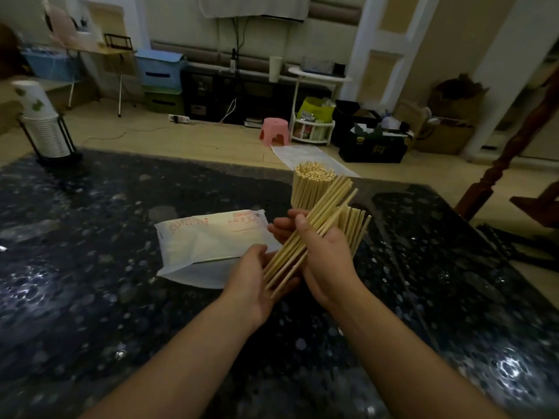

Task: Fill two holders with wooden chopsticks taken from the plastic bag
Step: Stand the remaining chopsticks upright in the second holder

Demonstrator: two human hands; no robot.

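Observation:
My right hand [325, 255] grips a bundle of wooden chopsticks [317, 219] that slants up to the right above the table. My left hand [257, 273] lies palm up under the bundle's lower ends, fingers relaxed and touching them. Behind the hands a dense cluster of chopsticks [311, 184] stands upright; its holder is hidden. More chopsticks [355, 228] stand just right of my right hand, their holder hidden too. The white plastic bag [211, 243] with red print lies flat on the table to the left of my hands.
The dark speckled table [121, 297] spreads all around. A stack of paper cups in a black wire rack [45, 128] stands at the far left corner. Past the table's far edge are a pink stool [274, 131], crates and a wooden post [514, 152].

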